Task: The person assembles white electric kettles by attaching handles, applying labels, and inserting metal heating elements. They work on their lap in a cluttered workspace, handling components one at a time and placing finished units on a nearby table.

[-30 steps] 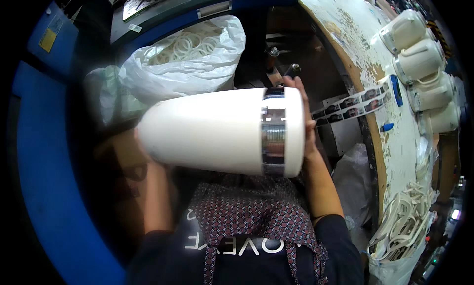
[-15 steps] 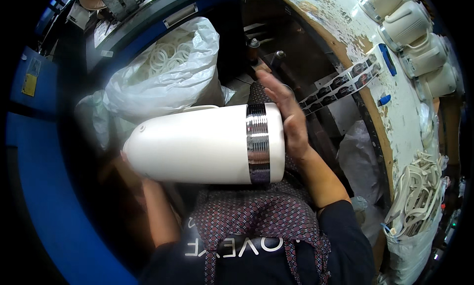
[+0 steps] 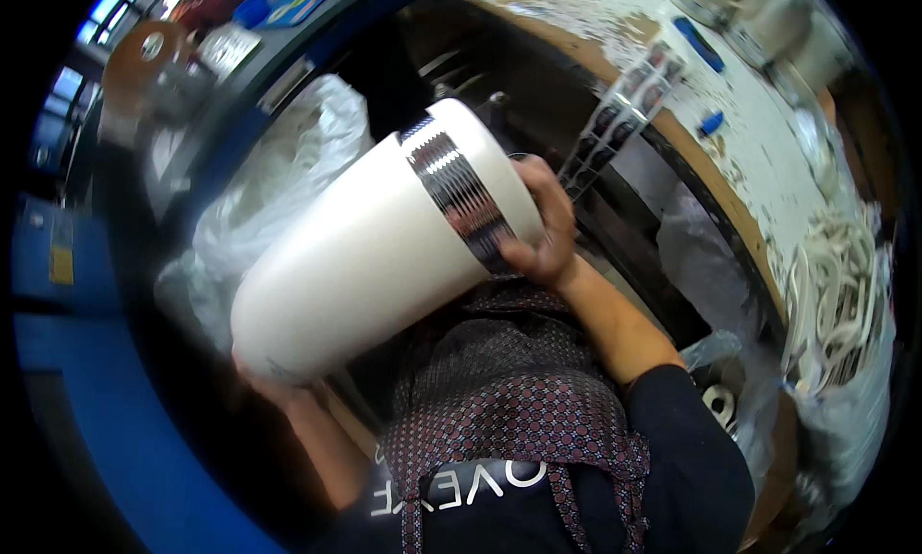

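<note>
A white thermos jug (image 3: 355, 256) with a ribbed chrome band (image 3: 456, 184) lies tilted across in front of me, its banded end up and to the right. My right hand (image 3: 547, 228) grips that banded end, the thumb pressed near the chrome and the fingers curled round the rim side. At the rounded lower end, my left hand (image 3: 274, 386) supports the jug from below; most of its fingers are hidden behind the body. No handle shows on the side turned toward me.
Behind the jug stands a white plastic bag (image 3: 288, 170). A worn white bench (image 3: 749, 180) on the right carries several white jugs (image 3: 768, 21), a strip of picture stickers (image 3: 629, 103) and a blue cutter (image 3: 698, 43). Pale handles (image 3: 836, 304) fill a bag at far right. Blue machine panels (image 3: 86, 381) stand left.
The jug has swung from level to slanting, its banded end rising. My right hand has gone from lying flat against that end to gripping it. The view has shifted too.
</note>
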Motion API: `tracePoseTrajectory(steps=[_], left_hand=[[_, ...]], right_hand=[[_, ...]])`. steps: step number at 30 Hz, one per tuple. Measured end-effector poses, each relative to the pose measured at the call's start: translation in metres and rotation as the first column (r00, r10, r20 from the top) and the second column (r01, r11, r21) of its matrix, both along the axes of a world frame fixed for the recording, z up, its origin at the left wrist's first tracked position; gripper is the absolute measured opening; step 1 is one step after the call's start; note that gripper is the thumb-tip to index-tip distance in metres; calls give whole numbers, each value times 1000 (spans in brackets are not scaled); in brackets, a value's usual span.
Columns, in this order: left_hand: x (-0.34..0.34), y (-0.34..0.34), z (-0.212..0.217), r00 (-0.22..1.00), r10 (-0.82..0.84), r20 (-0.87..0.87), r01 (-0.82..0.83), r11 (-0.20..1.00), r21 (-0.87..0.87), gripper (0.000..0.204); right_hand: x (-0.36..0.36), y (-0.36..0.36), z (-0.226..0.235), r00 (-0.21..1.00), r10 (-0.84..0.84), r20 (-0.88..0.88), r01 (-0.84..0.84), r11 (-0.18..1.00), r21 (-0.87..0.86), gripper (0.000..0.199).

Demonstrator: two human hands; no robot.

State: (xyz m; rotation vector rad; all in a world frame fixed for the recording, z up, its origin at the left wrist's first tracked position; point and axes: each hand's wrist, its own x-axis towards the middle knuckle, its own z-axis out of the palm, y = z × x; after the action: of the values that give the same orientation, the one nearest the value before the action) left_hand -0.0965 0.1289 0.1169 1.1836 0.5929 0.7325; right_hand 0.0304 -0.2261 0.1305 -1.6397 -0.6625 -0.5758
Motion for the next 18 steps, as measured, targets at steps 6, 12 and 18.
tracePoseTrajectory(steps=[6,12,18], left_hand=[[-13,35,-1,991,-70,114,91,978,-188,68],[-28,52,8,930,-205,306,119,954,275,54],[-21,38,163,602,-753,267,151,435,887,53]], right_hand=[[-27,12,-6,994,100,52,-98,994,-48,90],[-22,16,14,941,107,-322,4,946,325,71],[35,42,-49,-106,476,-873,-441,764,471,61]])
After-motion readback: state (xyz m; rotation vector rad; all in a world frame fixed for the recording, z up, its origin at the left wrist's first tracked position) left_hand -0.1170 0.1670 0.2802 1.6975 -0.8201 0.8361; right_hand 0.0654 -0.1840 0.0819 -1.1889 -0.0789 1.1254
